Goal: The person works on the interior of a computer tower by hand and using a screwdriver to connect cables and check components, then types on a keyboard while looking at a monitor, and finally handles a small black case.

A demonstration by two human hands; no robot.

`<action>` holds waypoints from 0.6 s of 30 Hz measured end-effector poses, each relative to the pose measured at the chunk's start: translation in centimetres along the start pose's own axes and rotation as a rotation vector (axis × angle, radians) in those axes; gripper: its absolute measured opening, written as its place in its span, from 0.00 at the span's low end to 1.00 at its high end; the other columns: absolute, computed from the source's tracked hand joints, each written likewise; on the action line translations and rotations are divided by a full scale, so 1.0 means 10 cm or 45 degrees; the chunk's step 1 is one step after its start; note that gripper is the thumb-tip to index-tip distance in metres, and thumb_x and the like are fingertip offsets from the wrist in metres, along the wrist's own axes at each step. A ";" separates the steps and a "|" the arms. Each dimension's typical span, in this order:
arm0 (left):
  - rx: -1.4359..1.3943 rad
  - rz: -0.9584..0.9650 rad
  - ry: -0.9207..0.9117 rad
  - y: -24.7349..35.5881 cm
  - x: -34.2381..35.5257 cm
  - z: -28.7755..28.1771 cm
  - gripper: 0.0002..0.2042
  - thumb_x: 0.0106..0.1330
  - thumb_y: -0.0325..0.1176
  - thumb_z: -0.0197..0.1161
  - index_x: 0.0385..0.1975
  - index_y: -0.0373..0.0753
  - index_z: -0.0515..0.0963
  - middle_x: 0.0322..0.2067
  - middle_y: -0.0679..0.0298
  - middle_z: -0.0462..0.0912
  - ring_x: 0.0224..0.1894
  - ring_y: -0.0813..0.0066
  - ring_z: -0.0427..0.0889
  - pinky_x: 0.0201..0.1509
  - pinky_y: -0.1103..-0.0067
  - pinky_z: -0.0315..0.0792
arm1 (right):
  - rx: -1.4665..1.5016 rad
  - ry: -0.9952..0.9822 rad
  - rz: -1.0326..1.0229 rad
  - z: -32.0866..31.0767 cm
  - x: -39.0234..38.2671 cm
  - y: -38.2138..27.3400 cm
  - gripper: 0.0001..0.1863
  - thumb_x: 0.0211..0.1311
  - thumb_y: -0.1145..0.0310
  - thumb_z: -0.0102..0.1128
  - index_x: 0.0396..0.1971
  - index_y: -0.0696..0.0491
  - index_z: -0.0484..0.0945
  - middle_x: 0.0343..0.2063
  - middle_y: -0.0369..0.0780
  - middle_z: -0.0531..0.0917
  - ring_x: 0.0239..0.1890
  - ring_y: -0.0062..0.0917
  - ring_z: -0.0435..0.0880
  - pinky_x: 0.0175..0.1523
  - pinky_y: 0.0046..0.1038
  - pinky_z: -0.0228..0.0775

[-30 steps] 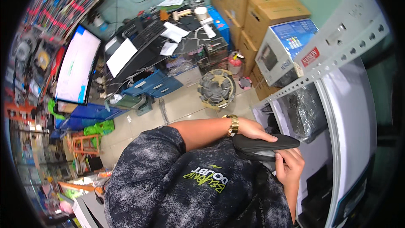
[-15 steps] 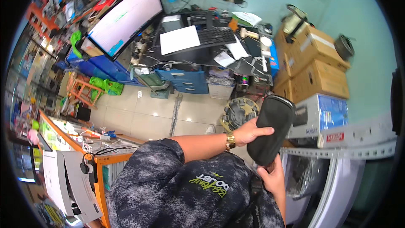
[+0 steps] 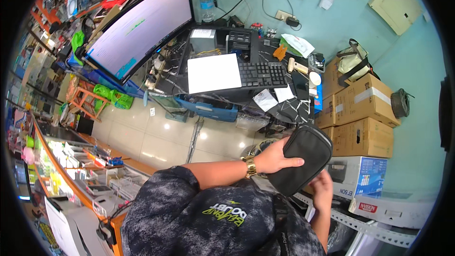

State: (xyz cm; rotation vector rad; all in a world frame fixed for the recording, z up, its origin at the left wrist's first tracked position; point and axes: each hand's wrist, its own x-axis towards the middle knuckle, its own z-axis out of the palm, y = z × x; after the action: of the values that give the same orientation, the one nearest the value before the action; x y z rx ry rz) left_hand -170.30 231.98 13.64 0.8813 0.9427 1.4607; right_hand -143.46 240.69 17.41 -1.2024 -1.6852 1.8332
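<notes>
A black zippered pouch (image 3: pixel 305 156) with rounded corners is held in front of my body, its flat face tilted up. My left hand (image 3: pixel 276 158), with a gold watch (image 3: pixel 249 166) at the wrist, grips its left side, the thumb lying across the face. At the lower right edge is my right hand (image 3: pixel 322 190), its fingers curled against the pouch and partly hidden behind it. The pouch looks closed, and what it contains cannot be seen.
Ahead stands a dark desk with a monitor (image 3: pixel 142 31), a keyboard (image 3: pixel 262 75) and a white paper sheet (image 3: pixel 214 73). Cardboard boxes (image 3: pixel 362 137) are stacked at the right above a metal shelf edge (image 3: pixel 374 230). A white printer (image 3: pixel 71 223) sits at the lower left.
The pouch has turned to show its broader face, and both hands still hold it. My right hand has shifted slightly right. The view has tilted up toward the desk and wall.
</notes>
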 end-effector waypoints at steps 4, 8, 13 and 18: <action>0.178 -0.010 -0.113 0.24 0.13 -0.16 0.38 0.72 0.42 0.83 0.76 0.32 0.73 0.64 0.55 0.88 0.64 0.70 0.87 0.73 0.69 0.79 | 0.253 -0.034 -0.405 0.07 0.37 -0.52 0.25 0.88 0.60 0.59 0.71 0.62 0.80 0.61 0.43 0.89 0.63 0.28 0.86 0.71 0.31 0.75; 0.294 -0.049 -0.157 0.40 0.31 -0.09 0.40 0.69 0.48 0.85 0.74 0.33 0.74 0.58 0.54 0.92 0.58 0.65 0.92 0.66 0.67 0.83 | -0.077 -0.228 -0.341 0.06 0.73 -1.14 0.30 0.87 0.55 0.61 0.73 0.64 0.78 0.64 0.46 0.87 0.66 0.29 0.85 0.74 0.32 0.73; 0.715 -0.140 -0.188 0.51 0.61 -0.01 0.40 0.66 0.54 0.84 0.70 0.32 0.78 0.48 0.45 0.94 0.49 0.50 0.95 0.56 0.65 0.86 | -0.427 -0.251 -0.307 -0.12 1.18 -1.48 0.16 0.79 0.69 0.71 0.58 0.63 0.89 0.48 0.39 0.90 0.49 0.22 0.86 0.57 0.27 0.78; 0.956 -0.025 -0.143 0.46 1.01 0.28 0.42 0.65 0.54 0.83 0.71 0.31 0.77 0.46 0.43 0.94 0.44 0.47 0.95 0.53 0.63 0.86 | -0.453 -0.324 -0.399 -0.42 1.64 -1.46 0.08 0.80 0.73 0.69 0.42 0.64 0.87 0.40 0.36 0.90 0.42 0.20 0.85 0.50 0.26 0.76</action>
State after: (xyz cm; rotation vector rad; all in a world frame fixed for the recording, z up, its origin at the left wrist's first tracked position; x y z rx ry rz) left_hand -170.43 242.03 19.16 1.4671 1.4383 1.0147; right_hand -153.33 258.83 26.01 -0.7843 -2.2689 1.5896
